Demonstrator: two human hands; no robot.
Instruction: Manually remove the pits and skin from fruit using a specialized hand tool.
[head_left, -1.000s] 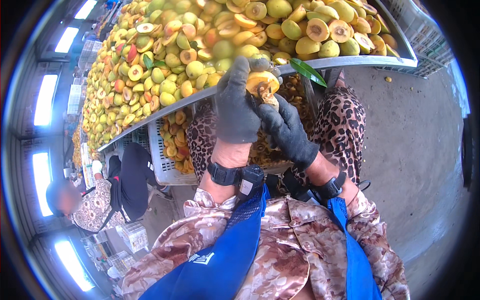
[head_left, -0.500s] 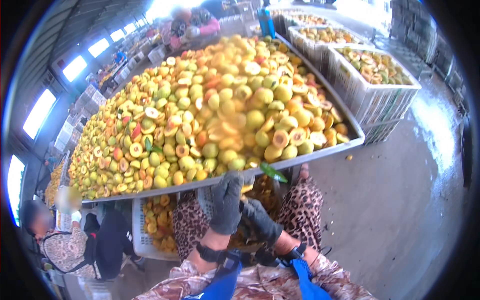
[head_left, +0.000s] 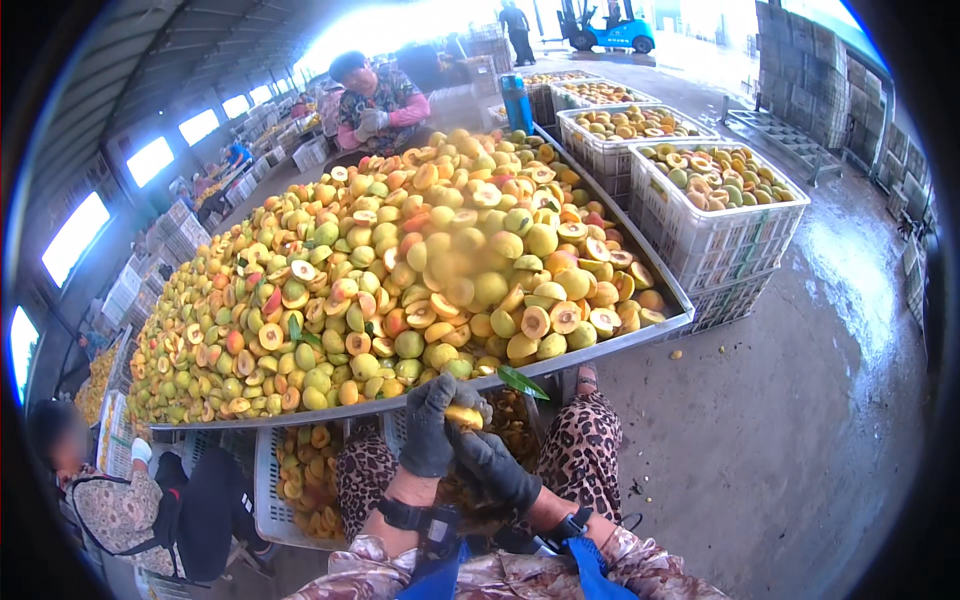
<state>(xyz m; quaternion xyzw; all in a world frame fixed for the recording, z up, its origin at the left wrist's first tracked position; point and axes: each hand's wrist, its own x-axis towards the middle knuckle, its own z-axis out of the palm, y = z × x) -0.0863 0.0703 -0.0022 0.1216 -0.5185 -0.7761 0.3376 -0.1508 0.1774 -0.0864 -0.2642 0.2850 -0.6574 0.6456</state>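
My left hand (head_left: 430,428), in a dark grey glove, is closed around a yellow peach (head_left: 464,416) just in front of the table's near edge. My right hand (head_left: 497,466), gloved alike, is closed right below and beside the peach. Whatever it grips is hidden by its fingers. Beyond both hands, a big heap of yellow peaches (head_left: 330,300), many cut into halves, covers a metal-rimmed table (head_left: 630,345). A green leaf (head_left: 522,382) lies over the rim, right of my hands.
Below the table, a white crate (head_left: 268,490) with peach pieces stands left of my legs. Stacked crates of peaches (head_left: 715,245) line the right side. A blue bottle (head_left: 516,103) stands at the far corner. One co-worker (head_left: 380,105) is across the table, another (head_left: 125,505) at left.
My view has tilted up, bringing a blue forklift in at the back. My hands remain together, and more of the peach shows between them.
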